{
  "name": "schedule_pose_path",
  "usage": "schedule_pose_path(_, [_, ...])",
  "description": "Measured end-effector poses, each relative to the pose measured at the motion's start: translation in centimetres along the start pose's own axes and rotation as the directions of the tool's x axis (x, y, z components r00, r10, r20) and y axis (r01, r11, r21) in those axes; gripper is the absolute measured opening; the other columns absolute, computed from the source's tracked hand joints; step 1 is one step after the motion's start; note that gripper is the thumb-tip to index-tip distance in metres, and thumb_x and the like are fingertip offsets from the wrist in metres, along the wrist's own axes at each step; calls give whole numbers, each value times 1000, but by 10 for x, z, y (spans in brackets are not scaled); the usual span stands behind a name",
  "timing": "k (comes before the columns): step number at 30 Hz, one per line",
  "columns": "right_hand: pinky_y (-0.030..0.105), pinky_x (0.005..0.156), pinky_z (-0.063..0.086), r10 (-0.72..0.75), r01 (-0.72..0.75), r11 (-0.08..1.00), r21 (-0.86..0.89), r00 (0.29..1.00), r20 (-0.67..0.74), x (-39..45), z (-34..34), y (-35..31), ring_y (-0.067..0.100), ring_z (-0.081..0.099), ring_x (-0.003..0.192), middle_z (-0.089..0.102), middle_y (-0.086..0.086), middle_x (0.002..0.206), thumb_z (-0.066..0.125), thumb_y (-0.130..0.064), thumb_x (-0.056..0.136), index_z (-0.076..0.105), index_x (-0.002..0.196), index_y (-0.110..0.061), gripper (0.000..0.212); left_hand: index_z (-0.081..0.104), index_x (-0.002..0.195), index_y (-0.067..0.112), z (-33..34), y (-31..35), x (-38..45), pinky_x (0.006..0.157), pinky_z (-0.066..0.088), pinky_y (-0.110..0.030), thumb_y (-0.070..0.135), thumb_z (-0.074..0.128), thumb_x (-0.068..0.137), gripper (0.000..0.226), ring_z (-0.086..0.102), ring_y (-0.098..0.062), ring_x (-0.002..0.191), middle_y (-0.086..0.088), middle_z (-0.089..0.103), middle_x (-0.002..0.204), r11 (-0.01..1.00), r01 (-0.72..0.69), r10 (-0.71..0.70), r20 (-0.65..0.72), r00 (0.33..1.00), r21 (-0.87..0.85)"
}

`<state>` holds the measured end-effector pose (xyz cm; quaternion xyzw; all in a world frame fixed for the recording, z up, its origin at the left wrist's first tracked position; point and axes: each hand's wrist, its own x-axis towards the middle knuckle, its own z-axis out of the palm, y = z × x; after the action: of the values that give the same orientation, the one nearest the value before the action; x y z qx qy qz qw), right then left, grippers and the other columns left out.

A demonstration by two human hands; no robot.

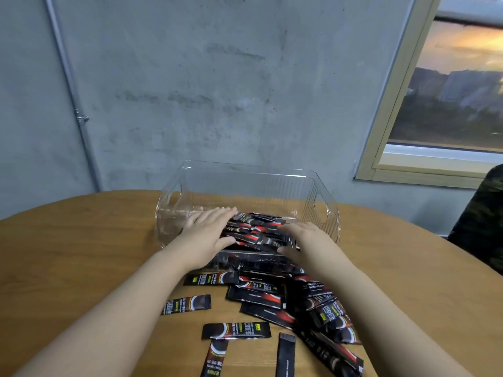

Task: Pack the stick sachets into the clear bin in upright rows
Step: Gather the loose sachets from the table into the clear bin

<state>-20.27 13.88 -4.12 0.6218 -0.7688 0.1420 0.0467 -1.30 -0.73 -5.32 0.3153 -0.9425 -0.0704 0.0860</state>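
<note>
From the head view, the left hand [206, 232] and right hand [304, 240] lie flat, fingers straight, pressing a batch of black-and-red foil stick sachets [255, 231] inside the clear ribbed plastic bin [324, 202]; more sachets [304, 303] lie loose before the bin on the round wooden tabletop [81, 240]. They look light, slick and floppy, best gathered by their long sides.

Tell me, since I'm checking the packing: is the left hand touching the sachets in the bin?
Touching. The head view shows the left hand lying flat, fingers straight, on the sachets in the clear bin, with no gap visible.
</note>
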Motion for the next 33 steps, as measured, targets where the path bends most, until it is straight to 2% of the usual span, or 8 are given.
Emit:
schedule_pose_path(3, [28,111,26,-47,49,998,34,996,-69,-26,9,2,13,36,133,47,-6,141,57,-45,90,44,138,-24,55,19,151,32,10,-5,-18,118,2,-38,47,29,101,53,10,-10,146,11,17,158,999,32,-31,35,999,-8])
schedule_pose_path(8, [34,117,-2,26,-25,999,-46,1000,11,-56,28,10,9,16,143,29,-13,151,41,-59,91,27,147,-30,65,39,141,36,23,-5,-46,113,8,-32,42,27,103,40,27,-5,138,18,39,145,999,40,-41,-78,996,-17])
schedule_pose_path(12, [31,116,-8,29,-28,999,-27,999,36,-68,32,8,8,6,146,20,-13,155,28,-71,82,18,149,-32,78,35,142,37,28,-6,-59,111,5,-26,48,23,101,44,26,-2,137,21,38,144,999,49,-49,-112,993,-6])
schedule_pose_path(17, [29,113,-17,-21,17,999,50,997,79,-100,27,11,-2,-20,141,-8,-26,152,28,-87,69,0,143,-48,89,33,142,42,33,-9,-82,114,-3,-25,88,-4,68,95,16,3,140,25,28,147,992,-34,15,-157,988,-123])
schedule_pose_path(19, [30,112,-19,-25,21,999,40,995,100,-117,26,17,-5,-25,138,-15,-30,148,28,-94,61,-5,137,-52,93,26,139,49,36,-9,-95,116,-5,-25,92,4,68,85,4,8,140,30,14,149,976,-113,81,-172,982,-185])
schedule_pose_path(24, [36,114,-16,91,-98,995,34,979,184,-141,33,33,-3,-19,139,-5,-32,146,30,-102,43,-5,139,-51,114,18,133,64,48,-3,-126,118,-8,-28,95,34,65,77,-10,11,141,39,0,149,968,-182,190,29,981,-173])
schedule_pose_path(28, [40,117,-6,147,-166,984,68,963,228,-137,39,31,-1,-13,140,-4,-31,146,25,-103,39,-2,147,-44,126,2,135,61,55,-3,-126,115,-16,-27,101,17,54,91,-20,12,136,37,-14,146,992,-87,94,79,992,-87])
schedule_pose_path(33, [36,113,10,156,-161,987,16,971,183,-126,47,16,5,5,138,8,-19,149,13,-103,40,0,150,-35,130,0,145,49,57,-6,-125,116,-4,-35,102,-1,40,117,-3,1,139,31,2,145,996,66,-65,22,998,-64])
